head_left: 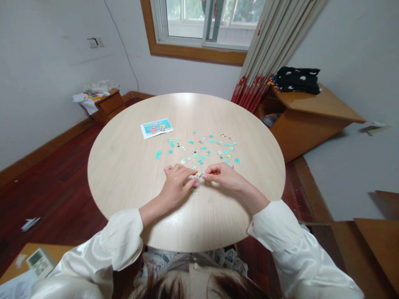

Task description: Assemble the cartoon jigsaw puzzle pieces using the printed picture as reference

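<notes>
Just above the round table top, my right hand (225, 174) pinches a small yellow and purple jigsaw puzzle piece (200, 175) between thumb and fingertips. From the other side, my left hand (178, 181) has its thumb and forefinger closed at the pieces' edge, partly covering them. Beneath the left thumb, a few colourful jigsaw pieces (195, 189) lie close together; whether they are joined is too small to tell. Beyond both hands, several loose pieces (203, 158), mostly turquoise and pale green, are scattered. A picture card (156, 128) with pink and yellow cartoon figures lies farther back on the left.
The pale round table (124, 182) fills the middle. A wooden cabinet (314, 112) with a black patterned cloth (297, 79) stands at right, beside the curtain (268, 50). At lower left, a remote control (40, 262) rests on a wooden surface.
</notes>
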Demonstrator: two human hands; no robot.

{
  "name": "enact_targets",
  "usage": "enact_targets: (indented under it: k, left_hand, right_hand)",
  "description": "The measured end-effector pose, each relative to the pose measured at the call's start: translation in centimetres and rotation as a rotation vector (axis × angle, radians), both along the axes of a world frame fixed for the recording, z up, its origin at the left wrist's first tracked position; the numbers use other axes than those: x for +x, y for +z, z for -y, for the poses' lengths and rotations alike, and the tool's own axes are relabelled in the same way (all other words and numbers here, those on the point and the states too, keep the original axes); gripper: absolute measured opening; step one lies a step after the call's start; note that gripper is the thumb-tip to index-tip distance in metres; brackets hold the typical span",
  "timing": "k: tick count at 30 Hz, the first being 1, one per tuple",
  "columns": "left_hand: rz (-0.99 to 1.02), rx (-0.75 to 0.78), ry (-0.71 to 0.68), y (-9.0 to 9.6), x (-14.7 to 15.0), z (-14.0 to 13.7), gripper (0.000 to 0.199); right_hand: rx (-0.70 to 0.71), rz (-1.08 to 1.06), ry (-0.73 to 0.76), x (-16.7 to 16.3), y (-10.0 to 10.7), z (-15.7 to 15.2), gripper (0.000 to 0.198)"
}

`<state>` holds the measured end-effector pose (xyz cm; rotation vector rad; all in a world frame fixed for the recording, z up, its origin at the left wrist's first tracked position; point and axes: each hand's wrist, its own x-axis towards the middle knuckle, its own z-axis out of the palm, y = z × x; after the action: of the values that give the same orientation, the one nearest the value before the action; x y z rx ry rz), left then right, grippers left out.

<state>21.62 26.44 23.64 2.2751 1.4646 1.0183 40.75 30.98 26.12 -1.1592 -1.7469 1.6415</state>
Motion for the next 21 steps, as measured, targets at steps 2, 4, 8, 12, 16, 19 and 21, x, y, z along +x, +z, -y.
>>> enact_targets:
  k: [2,4,8,12,16,19,21]
  left_hand:
    - [0.025,0.005,-0.002,0.0,0.3,0.3,0.011]
    - [0.036,0.000,0.004,0.0,0.5,0.5,0.013]
    - [0.029,0.005,0.008,-0.2,0.4,0.6,0.015]
    - [0.043,0.041,-0.002,-0.4,0.3,0.6,0.016]
    - [0.040,0.049,-0.019,-0.3,0.2,0.6,0.017]
    - [0.018,0.036,-0.030,-0.2,0.2,0.6,0.019]
    - [0.002,0.030,-0.035,-0.2,0.1,0.6,0.021]
  right_hand:
    - [-0.015,0.000,0.001,-0.1,-0.1,0.3,0.043]
    - [-0.022,-0.001,-0.003,-0.1,-0.3,0.5,0.043]
    - [-0.010,-0.014,-0.020,-0.1,-0.8,0.8,0.041]
    - [0.035,-0.041,0.014,0.0,-0.9,1.1,0.036]
    - [0.070,-0.049,0.055,0.3,-0.9,1.3,0.033]
    - [0.079,-0.047,0.053,0.5,-1.1,1.3,0.033]
    - [0.072,-0.053,0.036,0.5,-1.4,1.3,0.031]
